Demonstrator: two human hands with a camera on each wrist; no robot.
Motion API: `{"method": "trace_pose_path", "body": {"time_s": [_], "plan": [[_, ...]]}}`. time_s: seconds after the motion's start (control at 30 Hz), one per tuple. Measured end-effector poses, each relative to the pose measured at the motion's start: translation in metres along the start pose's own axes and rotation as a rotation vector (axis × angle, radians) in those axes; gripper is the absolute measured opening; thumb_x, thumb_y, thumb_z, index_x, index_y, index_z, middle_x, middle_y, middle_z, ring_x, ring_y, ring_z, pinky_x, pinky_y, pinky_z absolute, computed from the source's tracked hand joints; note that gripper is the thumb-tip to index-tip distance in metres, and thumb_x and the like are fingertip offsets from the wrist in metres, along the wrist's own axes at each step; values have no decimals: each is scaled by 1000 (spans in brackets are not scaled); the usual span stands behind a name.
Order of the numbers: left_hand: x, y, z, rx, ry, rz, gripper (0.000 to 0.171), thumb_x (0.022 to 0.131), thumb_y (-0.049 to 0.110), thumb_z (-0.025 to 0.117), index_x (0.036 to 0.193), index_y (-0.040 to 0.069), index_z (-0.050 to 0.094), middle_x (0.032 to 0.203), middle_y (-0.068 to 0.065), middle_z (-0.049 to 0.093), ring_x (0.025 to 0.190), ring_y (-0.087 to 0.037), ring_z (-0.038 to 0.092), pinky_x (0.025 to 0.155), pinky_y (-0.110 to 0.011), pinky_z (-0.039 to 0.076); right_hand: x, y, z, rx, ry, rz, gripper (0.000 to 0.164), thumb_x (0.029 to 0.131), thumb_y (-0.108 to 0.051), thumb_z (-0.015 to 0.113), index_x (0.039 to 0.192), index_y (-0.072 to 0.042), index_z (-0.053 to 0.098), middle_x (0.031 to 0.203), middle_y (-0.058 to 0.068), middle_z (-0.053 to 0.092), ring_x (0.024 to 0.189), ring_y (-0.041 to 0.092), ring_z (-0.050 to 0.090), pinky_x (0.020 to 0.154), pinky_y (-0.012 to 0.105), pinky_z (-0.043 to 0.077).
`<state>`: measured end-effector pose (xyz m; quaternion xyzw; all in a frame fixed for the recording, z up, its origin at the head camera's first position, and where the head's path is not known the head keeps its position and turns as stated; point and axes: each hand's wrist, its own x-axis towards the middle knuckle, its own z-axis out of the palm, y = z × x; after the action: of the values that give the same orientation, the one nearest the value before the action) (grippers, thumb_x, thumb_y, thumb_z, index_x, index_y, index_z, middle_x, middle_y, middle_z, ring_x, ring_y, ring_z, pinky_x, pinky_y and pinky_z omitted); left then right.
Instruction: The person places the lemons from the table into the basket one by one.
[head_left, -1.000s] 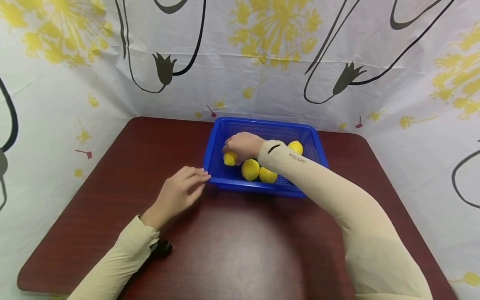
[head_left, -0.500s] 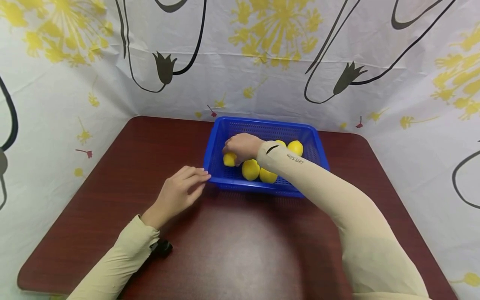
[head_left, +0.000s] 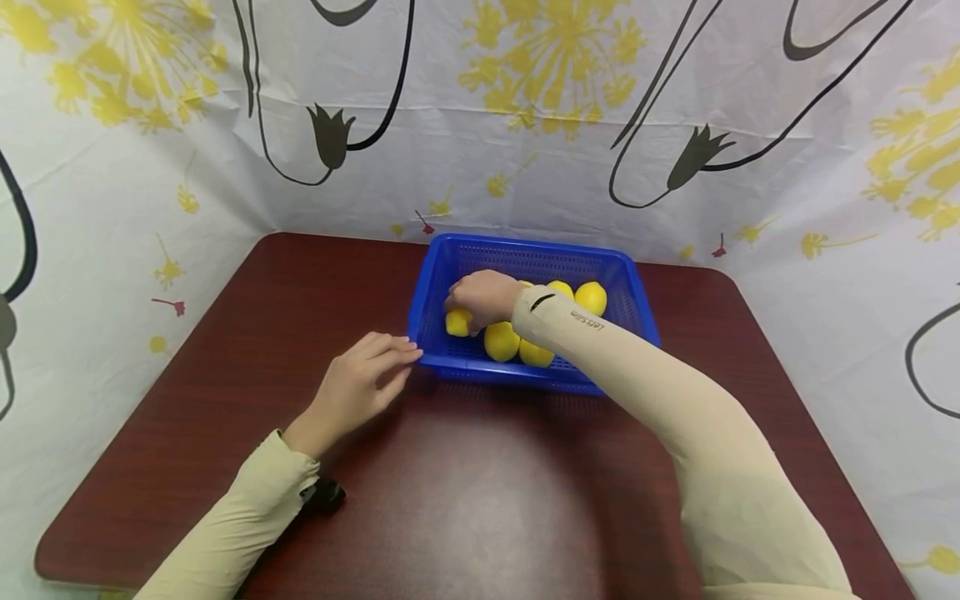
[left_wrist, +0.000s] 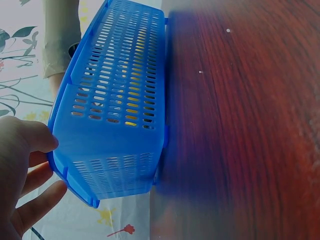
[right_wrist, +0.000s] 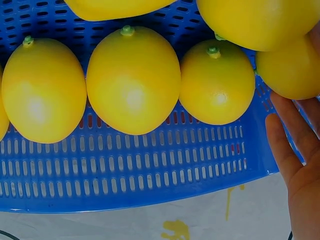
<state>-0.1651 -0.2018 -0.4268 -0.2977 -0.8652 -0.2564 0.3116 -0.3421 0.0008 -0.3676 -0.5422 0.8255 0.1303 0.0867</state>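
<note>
A blue plastic basket [head_left: 536, 370] stands at the far side of the table, with several yellow lemons [head_left: 591, 297] in it. My right hand [head_left: 486, 297] is down inside its left part, fingers round a lemon [head_left: 458, 322] that it partly covers. In the right wrist view, fingers of this hand [right_wrist: 302, 145] lie against a lemon [right_wrist: 290, 70] at the right edge. My left hand [head_left: 367, 375] holds the near left corner of the basket by the rim. The left wrist view has its thumb [left_wrist: 40, 136] on the rim of the basket [left_wrist: 115, 135].
A dark red-brown wooden table [head_left: 480, 500] bears the basket. White cloth with a yellow and grey flower print [head_left: 450, 167] hangs behind and on both sides. A black object [head_left: 326, 497] shows under my left wrist. The right forearm's sleeve [head_left: 637, 358] hides part of the basket.
My right forearm has shifted slightly, and more of the lemons behind the sleeve shows. The right hand and its lemon have sunk a little. My left hand has kept its place.
</note>
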Motion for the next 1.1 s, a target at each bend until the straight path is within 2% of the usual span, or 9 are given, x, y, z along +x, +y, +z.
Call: {"method": "trace_pose_path", "body": {"time_s": [1.1], "plan": [[0,-1,1,-3,-2,2,31,82,6,74,112,12,75,113,-2,72,106,-18,64,86,-34,58,7,0,6,-30,2,9,47,78,-27,84,123,-18,70,118,2,72,105,21,68,93,39,57]]}}
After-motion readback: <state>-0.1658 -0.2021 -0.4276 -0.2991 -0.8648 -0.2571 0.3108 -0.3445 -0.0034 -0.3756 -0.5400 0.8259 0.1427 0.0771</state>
